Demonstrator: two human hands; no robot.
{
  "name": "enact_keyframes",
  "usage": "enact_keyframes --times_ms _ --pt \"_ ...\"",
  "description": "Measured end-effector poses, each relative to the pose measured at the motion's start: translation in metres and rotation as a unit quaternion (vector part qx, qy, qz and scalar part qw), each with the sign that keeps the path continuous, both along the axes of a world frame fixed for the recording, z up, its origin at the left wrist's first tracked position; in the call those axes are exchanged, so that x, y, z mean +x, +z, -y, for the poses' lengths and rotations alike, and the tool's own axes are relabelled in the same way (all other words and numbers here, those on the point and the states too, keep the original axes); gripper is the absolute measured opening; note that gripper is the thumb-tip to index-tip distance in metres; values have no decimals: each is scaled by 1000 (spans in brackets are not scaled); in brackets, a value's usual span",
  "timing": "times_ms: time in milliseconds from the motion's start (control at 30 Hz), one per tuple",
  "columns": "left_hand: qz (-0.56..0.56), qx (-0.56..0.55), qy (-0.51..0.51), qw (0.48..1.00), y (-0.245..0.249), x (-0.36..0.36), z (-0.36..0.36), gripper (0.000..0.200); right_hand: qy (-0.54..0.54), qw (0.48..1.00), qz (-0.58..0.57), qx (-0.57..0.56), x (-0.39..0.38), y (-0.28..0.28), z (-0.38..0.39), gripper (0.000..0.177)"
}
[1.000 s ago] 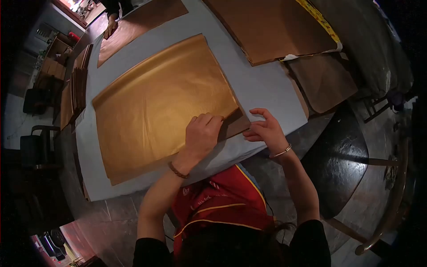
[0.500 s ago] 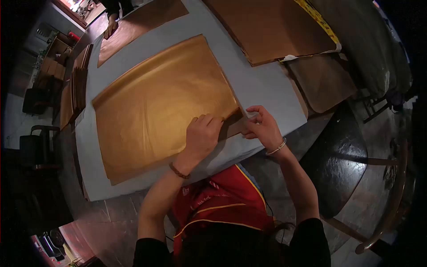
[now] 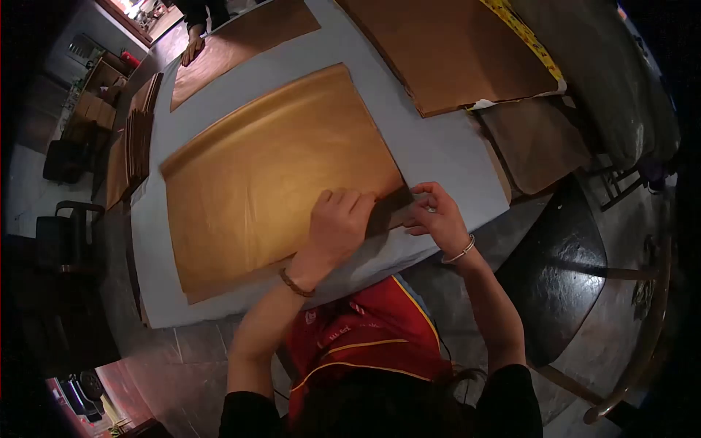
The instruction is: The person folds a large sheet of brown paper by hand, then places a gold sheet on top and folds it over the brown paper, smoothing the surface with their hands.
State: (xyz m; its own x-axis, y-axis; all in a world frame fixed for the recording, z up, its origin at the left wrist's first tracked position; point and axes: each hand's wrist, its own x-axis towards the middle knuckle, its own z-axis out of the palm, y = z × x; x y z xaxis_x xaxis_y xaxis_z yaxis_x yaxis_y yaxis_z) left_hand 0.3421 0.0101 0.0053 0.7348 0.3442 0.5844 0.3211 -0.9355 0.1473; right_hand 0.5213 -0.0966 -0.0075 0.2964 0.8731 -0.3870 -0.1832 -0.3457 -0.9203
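A large golden-brown sheet [image 3: 270, 175] lies on the pale table covering [image 3: 175, 315], its near right corner raised and showing a darker layer below. My left hand [image 3: 340, 226] is on the sheet's near edge, fingers bent and closed round the lifted part of that edge. Just right of the corner is my right hand [image 3: 437, 213], thumb and fingers curled toward each other at the dark layer's edge; whether they pinch it is too small to tell.
Brown sheets [image 3: 453, 58] with a yellow strip lie at the upper right. A co-worker's hand [image 3: 193, 50] rests on another sheet [image 3: 244, 45] at the far left. Folded brown stacks [image 3: 137, 150] stand at the left edge. A black chair seat [image 3: 558, 270] is at right.
The view has shifted slightly, so the table appears a little lower and further right. My left hand has lifted the sheet's near corner slightly more. The fingers of my right hand have drawn closer together.
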Motion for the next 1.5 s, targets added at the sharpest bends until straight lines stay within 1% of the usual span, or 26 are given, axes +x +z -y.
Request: enact_keyframes --times_ms 233,300,467,500,533,633,733,933,1167,1400,1500 --pt "-52 19 -8 998 -22 6 8 18 -11 1000 -9 6 0 1 0 33" --pt "-67 39 11 997 -27 5 10 19 -10 1000 -9 4 -1 3 0 34" --pt "-56 38 -11 998 -32 6 6 19 -9 1000 -17 -3 5 0 7 35" --pt "-54 41 -20 997 -31 5 6 19 -8 1000 -22 2 6 -1 8 35" --pt "-90 25 -17 995 -25 4 7 22 -7 1000 -13 -10 6 0 7 36" --pt "-76 20 -11 997 -25 5 8 25 -10 999 -35 -12 8 -2 7 37" --pt "-84 32 -23 996 -27 5 10 25 -18 999 -46 -10 7 0 7 37" --pt "-81 31 -37 996 -28 7 12 26 -13 1000 -21 -15 6 0 8 39" --pt "-78 34 -57 995 -27 10 12 27 -8 999 -33 -6 7 -6 12 41" --pt "-73 50 -54 995 -15 9 15 28 -11 1000 -25 -5 7 -3 12 39" --pt "-101 48 -49 992 -10 11 21 28 -13 1000 -23 1 7 -2 12 38"
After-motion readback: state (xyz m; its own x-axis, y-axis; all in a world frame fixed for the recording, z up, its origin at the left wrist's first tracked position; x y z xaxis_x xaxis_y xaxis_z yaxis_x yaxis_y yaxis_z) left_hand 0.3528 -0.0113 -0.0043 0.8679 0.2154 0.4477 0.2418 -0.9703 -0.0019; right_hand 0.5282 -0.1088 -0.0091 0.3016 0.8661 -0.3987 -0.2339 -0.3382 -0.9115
